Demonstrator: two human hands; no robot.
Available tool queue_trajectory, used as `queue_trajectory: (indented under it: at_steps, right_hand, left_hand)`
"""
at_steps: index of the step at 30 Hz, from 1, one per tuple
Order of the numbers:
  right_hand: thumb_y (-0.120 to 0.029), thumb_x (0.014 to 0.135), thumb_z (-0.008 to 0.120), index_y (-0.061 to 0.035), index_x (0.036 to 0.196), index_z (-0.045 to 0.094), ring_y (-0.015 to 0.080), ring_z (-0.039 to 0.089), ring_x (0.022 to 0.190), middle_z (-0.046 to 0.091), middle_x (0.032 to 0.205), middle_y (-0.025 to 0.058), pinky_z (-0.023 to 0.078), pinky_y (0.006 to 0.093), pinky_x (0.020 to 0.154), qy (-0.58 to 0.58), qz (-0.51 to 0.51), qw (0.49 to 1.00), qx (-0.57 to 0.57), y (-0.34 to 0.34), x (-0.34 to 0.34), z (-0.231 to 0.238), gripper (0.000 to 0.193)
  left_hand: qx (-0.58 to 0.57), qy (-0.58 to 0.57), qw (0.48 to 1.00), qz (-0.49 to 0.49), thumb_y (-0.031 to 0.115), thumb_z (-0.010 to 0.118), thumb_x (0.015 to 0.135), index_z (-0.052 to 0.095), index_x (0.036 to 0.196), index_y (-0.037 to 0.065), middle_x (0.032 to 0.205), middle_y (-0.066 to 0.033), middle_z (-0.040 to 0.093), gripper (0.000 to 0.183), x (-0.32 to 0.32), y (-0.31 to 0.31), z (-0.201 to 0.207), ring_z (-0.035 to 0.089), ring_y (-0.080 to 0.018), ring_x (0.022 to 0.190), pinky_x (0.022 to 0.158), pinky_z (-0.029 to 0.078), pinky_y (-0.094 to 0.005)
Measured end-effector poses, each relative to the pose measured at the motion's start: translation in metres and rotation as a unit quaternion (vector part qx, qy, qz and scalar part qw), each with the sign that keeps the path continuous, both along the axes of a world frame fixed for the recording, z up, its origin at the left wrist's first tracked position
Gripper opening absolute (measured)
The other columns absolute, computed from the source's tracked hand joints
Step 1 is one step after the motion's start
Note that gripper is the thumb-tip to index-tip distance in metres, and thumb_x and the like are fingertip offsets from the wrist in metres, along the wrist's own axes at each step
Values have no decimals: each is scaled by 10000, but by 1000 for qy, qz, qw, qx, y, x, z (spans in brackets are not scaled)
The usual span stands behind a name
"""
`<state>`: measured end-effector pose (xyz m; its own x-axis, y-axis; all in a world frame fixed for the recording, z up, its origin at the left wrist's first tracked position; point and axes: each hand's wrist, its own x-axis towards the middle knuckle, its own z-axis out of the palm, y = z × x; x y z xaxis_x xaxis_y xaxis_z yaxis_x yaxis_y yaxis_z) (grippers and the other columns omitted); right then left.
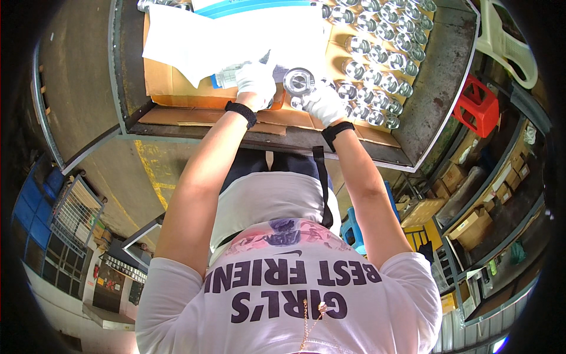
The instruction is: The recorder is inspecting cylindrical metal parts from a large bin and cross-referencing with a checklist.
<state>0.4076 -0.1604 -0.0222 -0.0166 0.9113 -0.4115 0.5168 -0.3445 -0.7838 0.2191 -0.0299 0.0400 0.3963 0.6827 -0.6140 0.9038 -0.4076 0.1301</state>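
Observation:
My right hand [323,104], in a white glove, grips a shiny round metal part [299,81] with a ring-shaped face turned up. Just left of it, my white-gloved left hand [256,81] is closed, its fingers curled over the work surface. A small dark tip shows beyond those fingers, but what they hold I cannot make out. Beside the left hand lies a printed blue-and-white packet or label [229,76]. Large white sheets [177,41], washed out by bright light, cover the cardboard beyond both hands.
Several rows of similar metal parts [377,54] stand on cardboard at the right. A metal-edged table [439,65] surrounds them. Beyond its right side are a red stool [477,106] and a pale plastic chair [510,44]. Shelves with cartons [471,227] stand at the lower right.

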Motion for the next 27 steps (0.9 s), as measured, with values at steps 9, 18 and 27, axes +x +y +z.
queue_trajectory:
  at_steps: [9, 18, 27]
  right_hand:
    - [-241, 768, 845, -55, 1117, 682, 284, 681, 907, 719, 1000, 130, 557, 376, 806, -9, 3, 1000, 25, 5, 4, 7, 428]
    - [-207, 767, 837, -51, 1107, 692, 272, 679, 905, 720, 998, 126, 554, 376, 803, 5, -22, 1000, -11, 6, 1, 16, 401]
    - [-240, 802, 808, -71, 1140, 700, 261, 673, 941, 734, 1035, 105, 538, 374, 853, 18, 6, 999, -48, 5, -1, 8, 393]
  left_hand:
    - [29, 3, 1000, -11, 122, 539, 899, 293, 1615, 188, 1263, -258, 621, 760, 2, -2, -2, 642, -387, 1134, 905, 538, -483]
    - [73, -16, 997, -18, 134, 545, 892, 322, 1601, 179, 1192, -218, 676, 745, 2, -3, -8, 678, -365, 1077, 881, 549, -487]
    - [55, -4, 998, -10, 152, 532, 927, 409, 1548, 184, 1198, -181, 684, 634, 5, -3, -8, 668, -346, 1087, 895, 541, -473]
